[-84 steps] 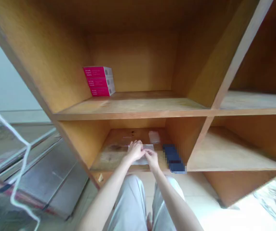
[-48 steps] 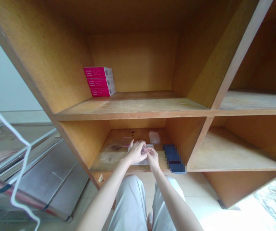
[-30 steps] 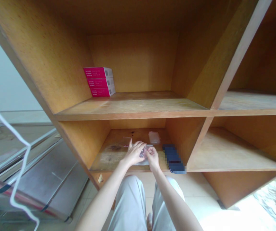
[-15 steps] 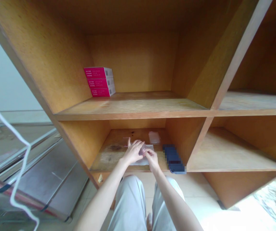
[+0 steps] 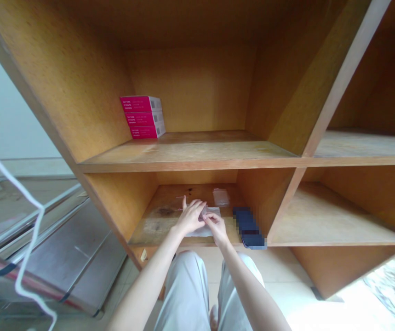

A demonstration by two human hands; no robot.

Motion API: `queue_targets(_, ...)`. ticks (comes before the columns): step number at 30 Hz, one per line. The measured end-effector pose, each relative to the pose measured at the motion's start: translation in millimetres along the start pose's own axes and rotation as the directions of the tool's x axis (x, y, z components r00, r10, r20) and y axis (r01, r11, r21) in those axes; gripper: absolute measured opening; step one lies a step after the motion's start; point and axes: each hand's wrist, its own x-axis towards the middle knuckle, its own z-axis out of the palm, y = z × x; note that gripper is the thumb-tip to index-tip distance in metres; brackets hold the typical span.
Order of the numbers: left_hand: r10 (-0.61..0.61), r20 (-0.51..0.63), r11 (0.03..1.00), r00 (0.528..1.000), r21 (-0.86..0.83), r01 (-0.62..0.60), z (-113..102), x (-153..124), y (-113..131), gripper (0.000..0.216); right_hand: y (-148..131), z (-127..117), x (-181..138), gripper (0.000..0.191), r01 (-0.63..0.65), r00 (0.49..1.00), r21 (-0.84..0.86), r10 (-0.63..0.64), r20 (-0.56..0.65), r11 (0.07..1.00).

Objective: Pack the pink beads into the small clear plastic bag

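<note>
Over the lower shelf, my left hand [image 5: 191, 218] curls round a small purplish, see-through piece [image 5: 202, 213], with one digit sticking up. My right hand [image 5: 217, 226] pinches at the near right edge of the same piece. Its exact kind is too small and too covered to make out. Beneath both hands lies a white sheet [image 5: 204, 233], partly hidden by them. Behind the right hand a small clear plastic bag [image 5: 221, 197] rests flat on the wood.
A dark, pixelated flat object [image 5: 249, 227] lies right of my hands at the shelf's front. Above, several pink-and-white boxes [image 5: 142, 118] are stacked by the left wall. A bent white cable [image 5: 31, 248] and a metal-framed rack [image 5: 76, 257] are at the left.
Both hands stay in almost the same place. The fingers of my right hand have shifted slightly against the purplish piece.
</note>
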Motion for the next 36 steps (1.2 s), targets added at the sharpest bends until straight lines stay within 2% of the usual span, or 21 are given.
queue_targets(6, 0.0, 0.016, 1.0, 1.0, -0.014, 0.0, 1.8, -1.5, -0.6, 0.053, -1.7, -0.3, 0.6, 0.018, 0.041, 0.999, -0.002, -0.041, -0.001, 0.999)
queue_targets(17, -0.008, 0.023, 0.999, 1.0, -0.037, 0.008, 0.3, -3.9, 3.5, 0.047, 4.6, -3.4, 2.4, 0.024, -0.051, 0.999, 0.038, 0.051, -0.004, 0.998)
queue_targets(23, -0.023, 0.042, 0.999, 0.999, -0.034, 0.025, 0.8, -4.4, 6.6, 0.04, -1.0, -2.3, 1.8, 0.028, -0.035, 0.999, 0.072, 0.033, 0.026, 0.997)
queue_targets(29, -0.005, 0.016, 0.999, 1.0, -0.049, 0.006, 2.5, -5.6, 5.5, 0.035, -1.7, -2.6, 1.8, 0.026, 0.004, 0.999, 0.085, -0.008, 0.049, 0.996)
queue_targets(36, -0.066, -0.061, 0.996, 0.996, -0.061, 0.062, 9.5, -12.4, -5.1, 0.03, 0.3, -3.7, 2.1, 0.032, -0.096, 0.994, 0.165, 0.088, 0.06, 0.982)
